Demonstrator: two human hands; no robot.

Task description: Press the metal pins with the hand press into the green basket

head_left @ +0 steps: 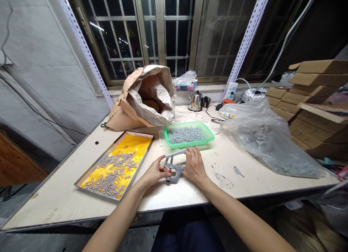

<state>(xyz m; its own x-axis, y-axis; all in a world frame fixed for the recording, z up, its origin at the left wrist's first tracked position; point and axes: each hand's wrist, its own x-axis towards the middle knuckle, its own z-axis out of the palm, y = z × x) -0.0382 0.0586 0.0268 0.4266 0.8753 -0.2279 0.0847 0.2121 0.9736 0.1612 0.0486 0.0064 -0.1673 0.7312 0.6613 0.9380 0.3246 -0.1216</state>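
Observation:
A grey hand press with a long lever, a dark spring and a small red part stands at the table's front. Around its lever and rear end my right hand is closed. My left hand pinches at the jaw, by the red part; whatever lies between its fingertips is too small to make out. Just behind the press is a green plastic basket full of small silvery spring-like pieces. To the left, a shallow box lid with a yellow lining holds many similar pieces.
A large brown paper sack lies open at the back left. Behind the basket stands a steel kettle. A clear plastic bag slumps on the right, near stacked cardboard boxes. The front table edge runs below my forearms.

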